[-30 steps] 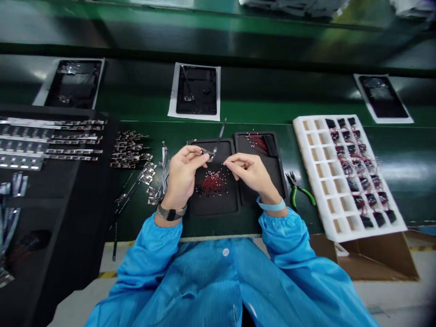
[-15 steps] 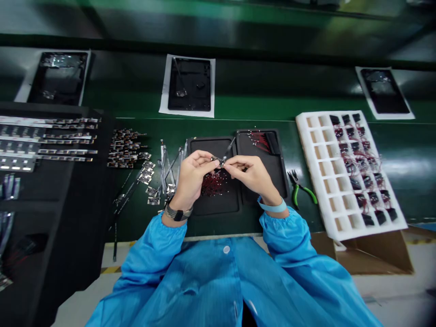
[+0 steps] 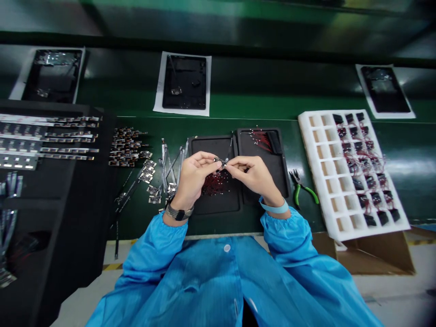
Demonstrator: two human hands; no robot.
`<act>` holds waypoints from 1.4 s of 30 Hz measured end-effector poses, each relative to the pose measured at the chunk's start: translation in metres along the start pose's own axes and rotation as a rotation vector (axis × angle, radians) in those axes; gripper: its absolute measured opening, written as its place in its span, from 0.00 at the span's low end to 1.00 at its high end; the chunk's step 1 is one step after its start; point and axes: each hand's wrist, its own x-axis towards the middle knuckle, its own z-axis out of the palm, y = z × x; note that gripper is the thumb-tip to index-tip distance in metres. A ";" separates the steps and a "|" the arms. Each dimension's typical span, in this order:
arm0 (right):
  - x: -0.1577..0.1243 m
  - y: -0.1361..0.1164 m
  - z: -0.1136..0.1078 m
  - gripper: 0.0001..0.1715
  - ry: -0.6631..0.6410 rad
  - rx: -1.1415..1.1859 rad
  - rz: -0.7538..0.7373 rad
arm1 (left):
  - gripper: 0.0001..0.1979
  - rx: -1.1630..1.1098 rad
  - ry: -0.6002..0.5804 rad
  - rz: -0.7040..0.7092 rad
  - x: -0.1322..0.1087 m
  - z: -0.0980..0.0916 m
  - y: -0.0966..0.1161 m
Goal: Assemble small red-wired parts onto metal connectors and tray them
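Between my two hands is a small circuit board (image 3: 223,161) with a thin flat ribbon cable (image 3: 231,144) rising from it. My left hand (image 3: 195,176) pinches the board's left side between thumb and fingers. On the other side, my right hand (image 3: 250,175) pinches its right end. Fingertips cover much of the board. Both hands are above two black trays (image 3: 223,206). Below them lies a pile of red wired parts (image 3: 214,184). More red-wired pieces (image 3: 261,140) and a black block (image 3: 274,142) rest in the right tray.
Boards with ribbon cables (image 3: 148,170) and a heap of small connectors (image 3: 125,147) lie on the left. Green-handled pliers (image 3: 304,188) are right of the trays, beside a white foam tray (image 3: 335,181) holding black wired parts. Tablet housings (image 3: 185,84) lie on paper behind.
The ribbon cable between my hands now stands more upright. Both hands keep their pinch on the board and have barely moved. The view has shifted slightly.
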 end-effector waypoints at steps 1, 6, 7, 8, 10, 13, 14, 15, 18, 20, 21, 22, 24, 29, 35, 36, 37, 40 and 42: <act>0.000 0.001 0.000 0.16 -0.006 -0.004 0.001 | 0.13 0.034 0.015 0.020 -0.001 0.000 0.000; 0.000 0.005 0.001 0.16 -0.042 -0.016 0.007 | 0.10 0.191 0.048 0.128 -0.005 0.002 0.001; 0.000 0.005 0.001 0.17 -0.049 -0.005 0.011 | 0.10 0.196 0.038 0.129 -0.005 0.001 0.002; 0.000 0.005 0.001 0.17 -0.055 0.009 0.016 | 0.10 0.194 0.029 0.126 -0.005 0.001 0.002; 0.001 0.004 0.001 0.19 -0.061 0.039 0.030 | 0.10 0.180 0.016 0.114 -0.005 0.001 0.002; 0.001 0.003 0.001 0.22 -0.057 0.060 0.048 | 0.10 0.192 0.021 0.118 -0.005 -0.001 0.001; 0.002 0.003 0.001 0.22 -0.055 0.067 0.050 | 0.10 0.203 0.025 0.122 -0.005 -0.001 0.001; 0.002 0.003 0.001 0.22 -0.057 0.080 0.050 | 0.10 0.209 0.022 0.121 -0.005 -0.001 0.001; 0.002 0.001 0.000 0.21 -0.073 0.143 0.059 | 0.10 0.167 -0.025 0.078 -0.004 -0.003 0.004; 0.002 -0.001 -0.002 0.20 -0.083 0.185 0.071 | 0.10 0.102 -0.069 0.035 -0.003 -0.004 0.006; 0.002 -0.002 -0.002 0.19 -0.089 0.200 0.079 | 0.10 0.071 -0.087 0.016 -0.002 -0.004 0.007; 0.001 -0.002 -0.003 0.19 -0.093 0.214 0.084 | 0.10 0.047 -0.100 0.000 -0.002 -0.005 0.008; 0.000 -0.002 -0.003 0.18 -0.107 0.242 0.092 | 0.10 0.016 -0.116 -0.025 -0.001 -0.006 0.009; 0.001 -0.002 -0.004 0.17 -0.133 0.299 0.112 | 0.12 0.009 -0.128 -0.051 -0.001 -0.007 0.008; 0.002 -0.002 -0.005 0.18 -0.149 0.315 0.116 | 0.14 0.000 -0.133 -0.063 -0.002 -0.006 0.009; 0.002 -0.001 -0.005 0.18 -0.150 0.314 0.116 | 0.14 -0.004 -0.135 -0.064 -0.002 -0.006 0.009; 0.002 -0.001 -0.006 0.18 -0.151 0.313 0.117 | 0.14 -0.008 -0.138 -0.064 -0.002 -0.006 0.009; 0.002 0.001 -0.006 0.19 -0.149 0.319 0.118 | 0.14 -0.023 -0.151 -0.064 -0.002 -0.007 0.009; 0.002 0.001 -0.006 0.18 -0.148 0.330 0.117 | 0.15 -0.030 -0.160 -0.065 -0.002 -0.007 0.009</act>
